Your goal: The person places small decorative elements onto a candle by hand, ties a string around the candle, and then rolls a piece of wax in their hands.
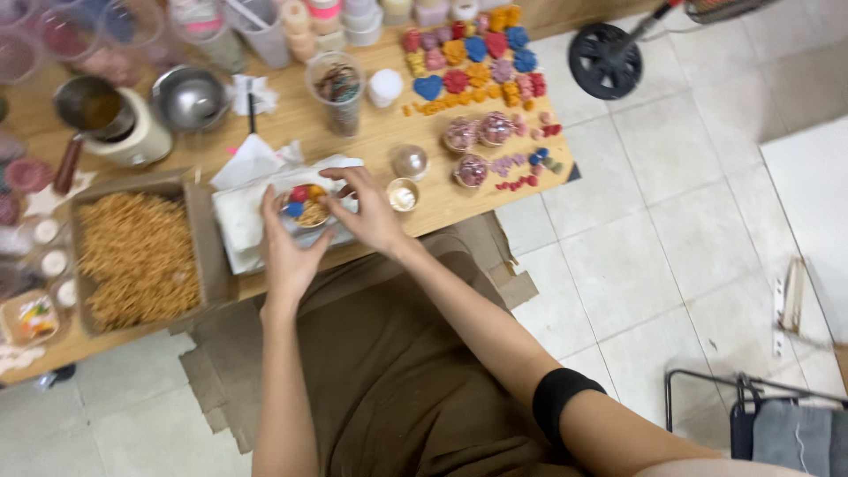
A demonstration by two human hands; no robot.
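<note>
My left hand (288,247) cups a small clear round bowl (308,207) from the left and below. The bowl holds straw-like shreds and small red, blue and orange shaped pieces. My right hand (367,208) grips the same bowl from the right, with its fingers curled over the rim. The bowl is held just above a white cloth (238,221) spread on the wooden table (371,132). A clear dome lid (410,162) and a small round cup (403,194) stand just right of my right hand.
A cardboard box of tan shreds (137,256) lies left of the cloth. Coloured shaped pieces (477,57) and filled clear globes (477,132) cover the table's right end. A metal pot (110,119), a steel bowl (190,97) and jars stand behind. Tiled floor lies to the right.
</note>
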